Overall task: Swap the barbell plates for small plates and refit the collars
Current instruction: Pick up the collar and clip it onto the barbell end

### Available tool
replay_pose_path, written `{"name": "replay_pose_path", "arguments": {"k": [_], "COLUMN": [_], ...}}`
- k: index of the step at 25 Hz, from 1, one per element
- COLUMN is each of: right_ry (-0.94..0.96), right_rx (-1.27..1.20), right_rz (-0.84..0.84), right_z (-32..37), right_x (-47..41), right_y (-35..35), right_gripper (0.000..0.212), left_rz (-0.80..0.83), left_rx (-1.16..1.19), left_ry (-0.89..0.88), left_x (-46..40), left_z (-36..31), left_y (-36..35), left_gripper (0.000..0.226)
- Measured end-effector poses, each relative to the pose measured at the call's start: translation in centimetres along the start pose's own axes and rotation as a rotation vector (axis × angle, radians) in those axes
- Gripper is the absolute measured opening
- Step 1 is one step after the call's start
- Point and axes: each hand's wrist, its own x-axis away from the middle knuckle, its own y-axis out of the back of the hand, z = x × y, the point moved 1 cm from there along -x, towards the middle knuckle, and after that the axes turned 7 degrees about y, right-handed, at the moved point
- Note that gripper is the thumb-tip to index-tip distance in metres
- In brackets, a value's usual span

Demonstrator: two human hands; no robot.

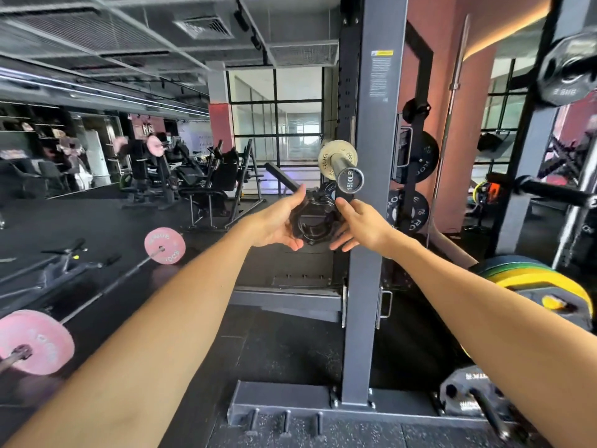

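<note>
Both arms reach forward; left hand (274, 221) and right hand (361, 226) curl fingers around a black collar (311, 221), just below the bare barbell sleeve (347, 173).

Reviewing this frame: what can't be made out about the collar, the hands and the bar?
Head view only:
- Collar: blurred; whether its latch is open or closed is unreadable.
- Left hand and right hand: fingertips hidden behind the collar.
- Barbell sleeve: the far end is hidden by the rack upright.

"1500LB" on barbell end cap (350, 180), "20" on black plate (416, 211)
</note>
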Motion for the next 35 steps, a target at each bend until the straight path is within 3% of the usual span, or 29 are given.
{"name": "replay_pose_path", "arguments": {"k": [4, 12, 17, 24, 35], "right_ry": [0.077, 0.057, 0.013, -0.027, -0.012], "right_rx": [0.022, 0.094, 0.197, 0.231, 0.123], "right_rz": [-0.066, -0.162, -0.193, -0.249, -0.344], "right_z": [0.8, 4.1, 4.4, 3.0, -1.5], "right_x": [1.9, 1.0, -0.3, -2.8, -12.5], "right_y": [3.2, 6.7, 7.0, 7.4, 9.0], "right_gripper": [0.049, 0.054, 0.068, 0.052, 0.038], "left_rz": [0.018, -0.164, -0.257, -0.315, -0.235], "left_rx": [-0.077, 0.104, 0.137, 0.176, 0.181], "left_ry": [-0.021, 0.0, 0.021, -0.008, 0.031], "left_x": [1.2, 0.3, -1.2, -4.0, -13.8], "left_z": [-3.2, -7.7, -8.2, -8.3, -9.4], "left_y": [-3.5, -5.1, -5.4, -5.3, -1.2], "left_gripper": [0.071, 0.057, 0.057, 0.081, 0.046]}}
